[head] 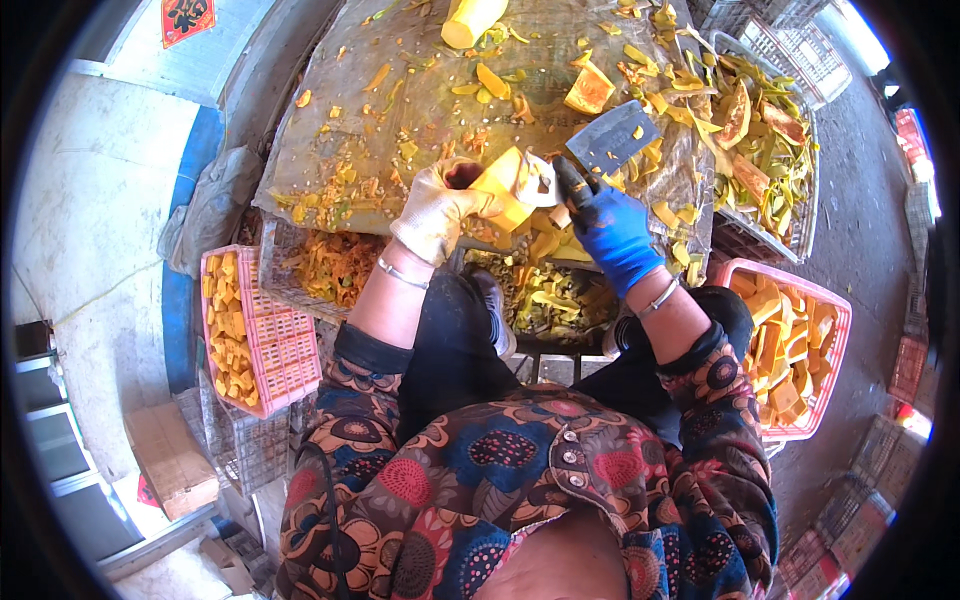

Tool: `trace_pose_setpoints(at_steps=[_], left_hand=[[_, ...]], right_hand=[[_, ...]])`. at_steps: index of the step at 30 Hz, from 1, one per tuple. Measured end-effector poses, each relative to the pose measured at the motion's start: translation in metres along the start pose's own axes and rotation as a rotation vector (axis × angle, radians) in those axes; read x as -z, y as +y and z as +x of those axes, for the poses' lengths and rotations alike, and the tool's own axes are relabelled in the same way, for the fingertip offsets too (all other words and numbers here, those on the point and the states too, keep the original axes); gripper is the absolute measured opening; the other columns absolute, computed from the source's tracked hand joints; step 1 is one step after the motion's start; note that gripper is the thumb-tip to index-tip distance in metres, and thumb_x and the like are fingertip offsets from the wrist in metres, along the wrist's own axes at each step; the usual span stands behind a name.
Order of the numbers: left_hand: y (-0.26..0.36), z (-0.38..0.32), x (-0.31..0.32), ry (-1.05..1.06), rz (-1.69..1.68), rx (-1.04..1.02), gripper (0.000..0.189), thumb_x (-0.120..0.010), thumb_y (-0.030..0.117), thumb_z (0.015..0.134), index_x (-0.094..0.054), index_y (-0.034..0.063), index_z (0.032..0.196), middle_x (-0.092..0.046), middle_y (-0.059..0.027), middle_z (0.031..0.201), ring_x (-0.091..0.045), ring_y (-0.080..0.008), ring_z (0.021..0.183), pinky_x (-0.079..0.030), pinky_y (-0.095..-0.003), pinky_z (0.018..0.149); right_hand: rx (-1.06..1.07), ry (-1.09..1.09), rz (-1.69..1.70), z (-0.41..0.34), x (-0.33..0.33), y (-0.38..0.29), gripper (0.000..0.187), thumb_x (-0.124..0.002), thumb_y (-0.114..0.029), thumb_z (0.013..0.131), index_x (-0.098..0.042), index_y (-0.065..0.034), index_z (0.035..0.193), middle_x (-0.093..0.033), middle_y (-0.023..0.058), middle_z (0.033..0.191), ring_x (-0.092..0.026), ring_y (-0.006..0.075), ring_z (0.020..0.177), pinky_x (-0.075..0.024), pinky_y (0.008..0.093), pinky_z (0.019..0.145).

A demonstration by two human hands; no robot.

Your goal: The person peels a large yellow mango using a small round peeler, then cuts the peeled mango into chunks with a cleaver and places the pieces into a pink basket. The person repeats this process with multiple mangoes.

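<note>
My left hand (439,206), in a soiled white work glove, grips a yellow-orange pumpkin piece (501,187) above the near edge of the worktable. In a blue glove with dark-stained fingertips, my right hand (611,225) holds a white peeler (538,181) against the right side of that piece. A wide cleaver blade (613,136) lies on the table just beyond the right hand; its handle cannot be made out. Farther back rest a cut pumpkin chunk (590,88) with orange flesh and a large peeled pumpkin piece (472,22).
Peelings and seeds litter the plastic-covered worktable (427,97). A crate of peelings (765,150) stands right; a pink crate of pumpkin pieces (787,352) is nearer. At left are a pink crate of smaller chunks (262,330) and a crate of orange scraps (330,266). Peelings (555,300) lie below the table edge.
</note>
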State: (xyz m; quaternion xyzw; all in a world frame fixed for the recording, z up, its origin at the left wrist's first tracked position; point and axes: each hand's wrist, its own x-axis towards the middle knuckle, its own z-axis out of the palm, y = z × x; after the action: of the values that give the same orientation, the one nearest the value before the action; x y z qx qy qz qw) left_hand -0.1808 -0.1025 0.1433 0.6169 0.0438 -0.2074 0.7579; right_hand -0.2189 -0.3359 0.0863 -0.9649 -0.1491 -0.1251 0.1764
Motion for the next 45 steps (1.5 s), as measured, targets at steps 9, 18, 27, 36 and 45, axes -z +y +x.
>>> trace_pose_setpoints(at_steps=[9,18,27,36,45], left_hand=[[-0.007,-0.011,-0.008,-0.074,-0.090,0.093,0.035,-0.072,-0.003,0.070,-0.062,-0.0019,0.104,-0.068,-0.0094,0.096,-0.067,-0.0226,0.088,-0.056,-0.0359,0.080],[0.000,-0.006,0.017,-0.220,-0.458,0.031,0.047,-0.069,0.005,0.080,-0.053,-0.0061,0.123,-0.064,-0.0157,0.117,-0.065,-0.0266,0.104,-0.056,-0.0381,0.086],[-0.010,0.013,-0.013,-0.275,-0.388,0.212,0.042,-0.071,0.017,0.084,-0.057,-0.0057,0.118,-0.066,-0.0143,0.112,-0.065,-0.0251,0.103,-0.054,-0.0371,0.090],[-0.022,0.012,-0.064,-0.414,-0.588,0.198,0.054,-0.064,0.029,0.091,-0.046,-0.0008,0.133,-0.059,-0.0158,0.126,-0.059,-0.0281,0.116,-0.052,-0.0375,0.095],[-0.047,-0.016,-0.118,-0.294,-0.559,0.280,0.033,-0.069,0.018,0.088,-0.057,0.0134,0.119,-0.066,0.0010,0.103,-0.065,-0.0122,0.089,-0.053,-0.0232,0.063]], right_hand=[[0.105,0.154,-0.110,-0.017,-0.022,0.041,0.053,-0.056,-0.018,0.086,-0.046,-0.0256,0.138,-0.065,0.0161,0.098,-0.066,0.0332,0.076,-0.0541,0.0423,0.059],[-0.385,0.315,0.442,-0.007,-0.026,0.070,0.048,-0.065,-0.018,0.086,-0.052,-0.0178,0.133,-0.067,0.0091,0.085,-0.061,0.0252,0.059,-0.0479,0.0370,0.052],[-0.504,-0.221,1.817,-0.003,0.013,-0.003,0.042,-0.065,-0.033,0.092,-0.055,-0.0120,0.127,-0.059,-0.0008,0.078,-0.045,0.0061,0.047,-0.0360,0.0224,0.040],[-0.610,-0.108,2.022,-0.017,0.007,0.013,0.043,-0.055,-0.004,0.090,-0.053,-0.0105,0.133,-0.037,-0.0054,0.068,-0.035,0.0032,0.054,-0.0310,0.0173,0.048],[-0.895,0.491,1.965,-0.017,0.044,0.005,0.019,-0.066,-0.006,0.087,-0.061,-0.0122,0.103,-0.048,-0.0041,0.061,-0.045,0.0040,0.048,-0.0323,0.0203,0.042]])
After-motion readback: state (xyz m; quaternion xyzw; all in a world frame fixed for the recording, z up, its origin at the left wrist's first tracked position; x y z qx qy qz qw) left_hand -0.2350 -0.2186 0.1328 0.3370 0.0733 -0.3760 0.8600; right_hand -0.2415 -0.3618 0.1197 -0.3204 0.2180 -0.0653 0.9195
